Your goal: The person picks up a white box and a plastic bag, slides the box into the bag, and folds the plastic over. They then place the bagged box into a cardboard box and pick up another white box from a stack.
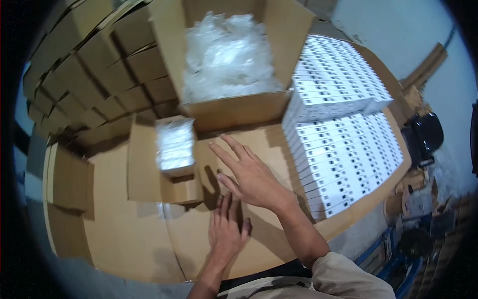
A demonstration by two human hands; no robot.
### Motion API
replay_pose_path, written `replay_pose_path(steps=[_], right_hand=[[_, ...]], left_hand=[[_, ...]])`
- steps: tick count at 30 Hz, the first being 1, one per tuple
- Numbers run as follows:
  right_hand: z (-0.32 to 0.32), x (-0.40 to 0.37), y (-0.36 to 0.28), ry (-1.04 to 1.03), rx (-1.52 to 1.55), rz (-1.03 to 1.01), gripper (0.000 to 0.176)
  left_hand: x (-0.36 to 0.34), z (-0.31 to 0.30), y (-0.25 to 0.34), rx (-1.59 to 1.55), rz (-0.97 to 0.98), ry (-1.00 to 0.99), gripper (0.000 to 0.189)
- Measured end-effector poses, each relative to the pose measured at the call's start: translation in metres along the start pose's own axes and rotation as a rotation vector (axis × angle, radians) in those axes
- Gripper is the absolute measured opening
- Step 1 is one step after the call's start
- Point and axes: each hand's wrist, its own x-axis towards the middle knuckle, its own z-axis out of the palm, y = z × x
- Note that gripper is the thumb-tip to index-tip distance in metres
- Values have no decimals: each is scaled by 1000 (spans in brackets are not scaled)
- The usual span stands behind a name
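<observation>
My right hand (249, 174) hovers open, fingers spread, over a flat cardboard sheet (149, 239), pointing toward the far boxes. My left hand (226, 231) lies flat on the same cardboard just below it, fingers together and empty. A small cardboard box (174, 184) holding a stack of plastic-wrapped white items (175, 144) stands to the left of my right hand. Beyond it a large open carton (239, 112) is full of clear plastic bags (226, 55).
Rows of small white boxes (343, 144) are stacked in two layers at the right on the table. Folded brown cartons (89, 70) pile up at the far left. A black chair (423, 134) and clutter sit on the floor at right.
</observation>
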Motion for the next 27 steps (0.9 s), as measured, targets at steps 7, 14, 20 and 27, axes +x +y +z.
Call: replay_pose_path(steps=[7, 14, 20, 27], right_hand=[[-93, -72, 23, 42, -156, 182, 71], [-182, -140, 124, 149, -356, 455, 62], [-233, -170, 234, 295, -499, 694, 64], [-265, -172, 314, 453, -710, 783, 73]], left_hand=[[79, 17, -3, 17, 48, 65, 54], [137, 37, -28, 4, 121, 167, 52], [153, 39, -32, 2, 106, 157, 51], [154, 36, -25, 63, 46, 105, 49]])
